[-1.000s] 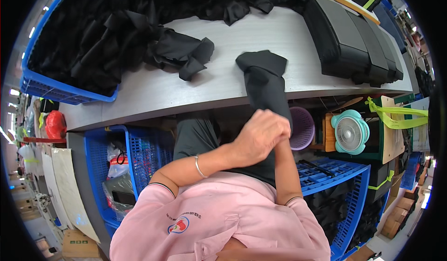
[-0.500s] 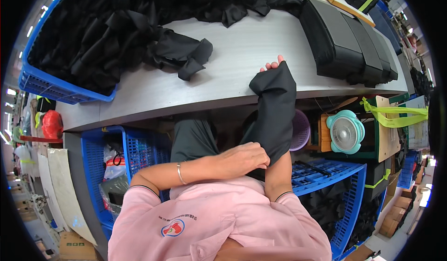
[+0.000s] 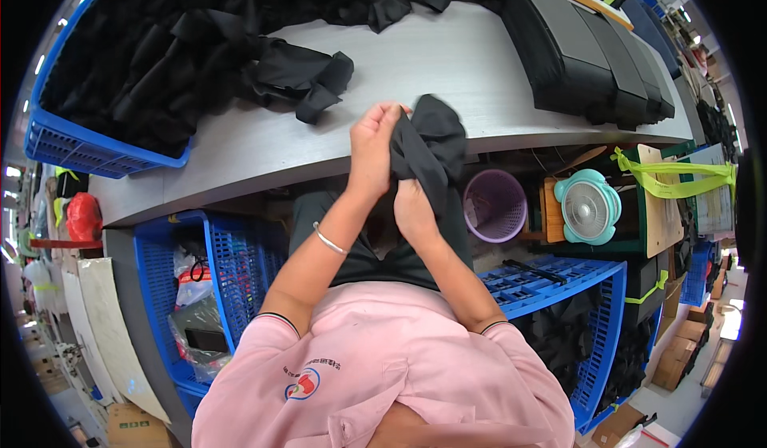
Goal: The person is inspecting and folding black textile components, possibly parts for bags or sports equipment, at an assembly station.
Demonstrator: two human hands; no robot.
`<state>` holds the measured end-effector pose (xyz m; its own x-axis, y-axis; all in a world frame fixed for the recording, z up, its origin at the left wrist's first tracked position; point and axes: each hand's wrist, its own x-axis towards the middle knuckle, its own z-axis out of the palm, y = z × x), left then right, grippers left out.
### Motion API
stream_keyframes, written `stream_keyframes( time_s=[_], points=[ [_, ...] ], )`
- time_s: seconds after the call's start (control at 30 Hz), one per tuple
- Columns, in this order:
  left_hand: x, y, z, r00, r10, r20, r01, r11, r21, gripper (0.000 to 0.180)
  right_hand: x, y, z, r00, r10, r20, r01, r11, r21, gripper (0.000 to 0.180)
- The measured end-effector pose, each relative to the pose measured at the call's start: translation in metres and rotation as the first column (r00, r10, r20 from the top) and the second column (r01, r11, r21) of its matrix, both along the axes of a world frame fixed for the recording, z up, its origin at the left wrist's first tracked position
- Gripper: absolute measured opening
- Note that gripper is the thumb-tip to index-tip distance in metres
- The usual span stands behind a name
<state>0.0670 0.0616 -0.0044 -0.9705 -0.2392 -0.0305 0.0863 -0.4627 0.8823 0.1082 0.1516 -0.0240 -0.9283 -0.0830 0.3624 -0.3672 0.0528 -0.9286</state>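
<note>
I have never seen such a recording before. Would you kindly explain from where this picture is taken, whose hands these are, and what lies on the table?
No robot here: these are a person's bare hands. A wide fisheye camera on the head looks down, so straight edges look curved. The left hand, with a bracelet on its wrist, grips a black fabric piece by its edge. The right hand is at its lower end, fingers partly hidden. On the grey table lie heaped black fabric, partly in a blue crate, and, at right, a dark, boxy stack.
</note>
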Motion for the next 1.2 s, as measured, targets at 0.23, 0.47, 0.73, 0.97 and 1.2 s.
stream_keyframes(
  time_s=[0.23, 0.47, 0.73, 0.97, 1.2],
  points=[
    [-0.039, -0.062, 0.007, 0.979, 0.2, -0.026, -0.202, 0.964, -0.174, 0.022, 0.097, 0.053, 0.0, 0.782, 0.525, 0.336, -0.51, 0.849, -0.139, 0.026],
    [0.016, -0.018, 0.032, 0.978, 0.069, -0.195, -0.169, 0.812, -0.559, 0.017, 0.051, 0.081, -0.007, 0.992, -0.109, 0.064, 0.103, 0.991, 0.09, 0.059],
    [0.088, 0.003, 0.043, 0.93, -0.065, -0.363, -0.23, 0.666, -0.709, 0.007, 0.013, 0.064, 0.007, 0.941, -0.271, 0.204, 0.268, 0.962, 0.044, 0.029],
    [0.077, -0.054, -0.015, 0.984, 0.158, -0.088, -0.18, 0.822, -0.541, 0.021, 0.068, 0.058, 0.003, 0.407, 0.862, 0.301, -0.195, 0.404, -0.894, 0.022],
    [0.12, -0.044, -0.02, 0.774, -0.583, 0.248, 0.298, 0.681, 0.669, 0.037, 0.023, 0.048, -0.004, 0.801, 0.417, 0.429, -0.217, 0.871, -0.441, 0.03]
  ],
)
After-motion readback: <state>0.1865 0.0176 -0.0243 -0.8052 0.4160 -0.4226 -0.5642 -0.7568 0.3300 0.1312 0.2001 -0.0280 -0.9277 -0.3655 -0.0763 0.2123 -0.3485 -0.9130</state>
